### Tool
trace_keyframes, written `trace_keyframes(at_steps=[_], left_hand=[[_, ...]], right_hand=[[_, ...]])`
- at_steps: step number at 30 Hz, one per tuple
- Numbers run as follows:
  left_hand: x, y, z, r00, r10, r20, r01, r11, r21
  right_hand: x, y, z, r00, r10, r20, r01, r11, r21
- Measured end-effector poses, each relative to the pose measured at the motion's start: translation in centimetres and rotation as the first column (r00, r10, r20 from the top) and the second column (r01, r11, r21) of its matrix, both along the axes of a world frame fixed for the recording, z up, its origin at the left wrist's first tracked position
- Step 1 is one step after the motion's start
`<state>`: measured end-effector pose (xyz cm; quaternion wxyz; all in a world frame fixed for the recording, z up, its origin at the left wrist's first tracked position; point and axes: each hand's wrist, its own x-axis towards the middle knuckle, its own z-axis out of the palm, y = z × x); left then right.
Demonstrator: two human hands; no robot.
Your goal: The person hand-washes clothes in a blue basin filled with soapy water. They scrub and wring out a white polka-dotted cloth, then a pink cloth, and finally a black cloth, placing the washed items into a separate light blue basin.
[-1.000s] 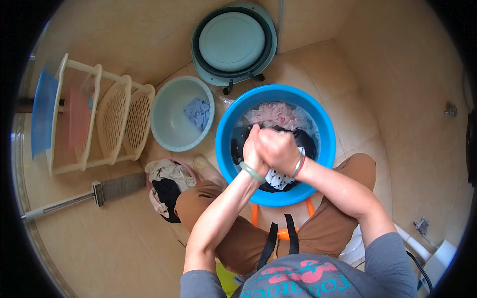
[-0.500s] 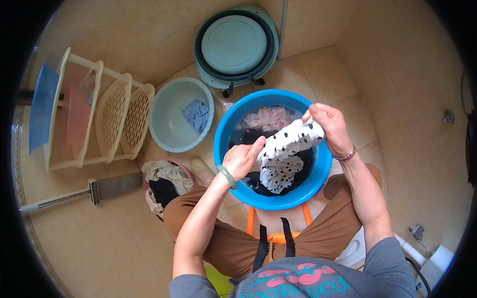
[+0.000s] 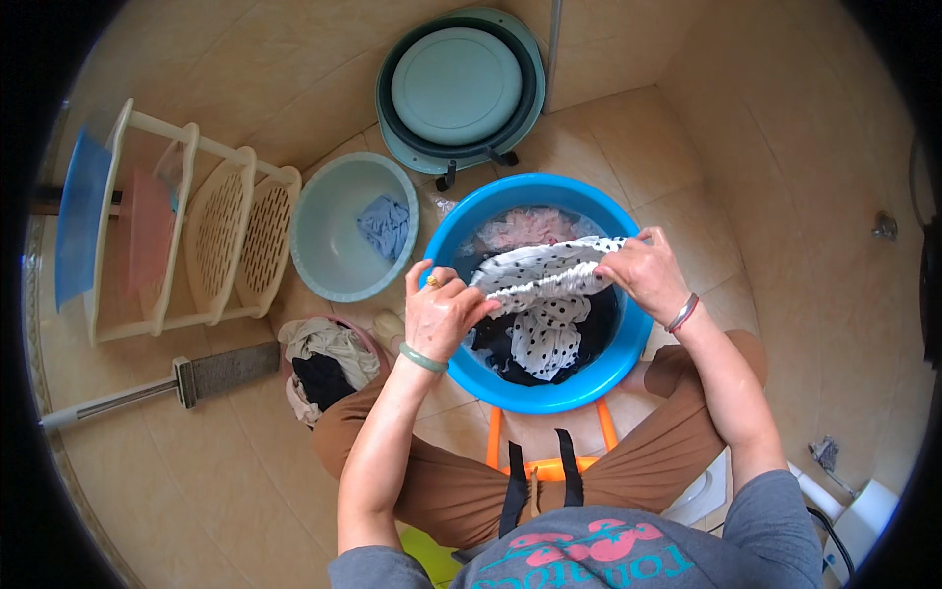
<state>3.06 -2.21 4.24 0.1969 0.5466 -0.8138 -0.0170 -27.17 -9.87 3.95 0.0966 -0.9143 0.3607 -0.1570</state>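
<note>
A white garment with black dots [image 3: 546, 339] is stretched between my two hands by its gathered elastic edge, over a blue basin [image 3: 554, 398]. My left hand [image 3: 439, 312], with a green bangle below it, pinches the edge's left end at the basin's left rim. At the other end, my right hand [image 3: 648, 278] has its fingers closed on the same edge near the right rim. The lower part of the garment hangs down to dark cloth [image 3: 601, 339] in the basin. Pink cloth [image 3: 530, 228] lies in water at the far side.
Left of the basin stands a pale green basin [image 3: 319, 250] holding a light blue cloth [image 3: 384, 228]. A pink tub of clothes [image 3: 329, 353] sits near my left knee. A cream shelf rack [image 3: 221, 236] lies farther left; a folded teal basin [image 3: 456, 88] leans behind.
My hands have moved apart, my left one shifting left and turning upward, my right one lower. The bunched dotted garment is now spread wide with its elastic edge drawn out.
</note>
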Motion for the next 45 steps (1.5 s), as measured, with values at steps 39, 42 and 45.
trace_keyframes(at_steps=[39,42,45], left_hand=[[0.0,2.5,-0.2,0.962,0.265,-0.066,-0.150,0.714,0.684],[-0.2,1.4,-0.6,0.943,0.325,-0.067,-0.136,0.563,0.815],[-0.4,1.2,-0.9,0.930,0.365,0.053,-0.245,0.506,0.827]], right_hand=[[4.3,-1.4,-1.2,0.719,-0.606,0.339,-0.041,0.451,0.892],[4.4,-1.1,0.4,0.626,-0.597,0.501,-0.262,0.445,0.857],[4.1,-0.8,1.0,0.565,-0.681,0.466,-0.347,0.316,0.883]])
